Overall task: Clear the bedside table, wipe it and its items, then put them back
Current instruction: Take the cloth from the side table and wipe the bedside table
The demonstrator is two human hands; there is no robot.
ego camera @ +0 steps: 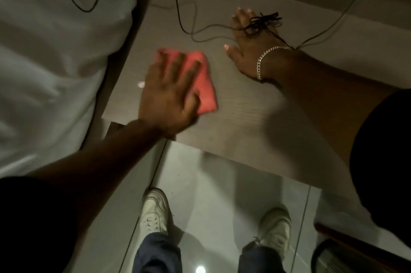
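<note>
Beside the white bed (55, 50), the pale counter (233, 117) is bare of items save loose cables. On its near-left part lies the red cloth (204, 81), its long axis running away from the person, pressed flat under the left hand (169, 97), fingers spread open on top. Unwiped surface lies to the right, so the left hand is nearer. The right hand (249, 43) rests flat, a bundled black cord (262, 22) draped over its back.

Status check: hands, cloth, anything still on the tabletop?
Left hand flat on red cloth, pressed to bedside table. Right hand flat on tabletop, tangled black cord over its fingers. Thin cables trail across far side.
</note>
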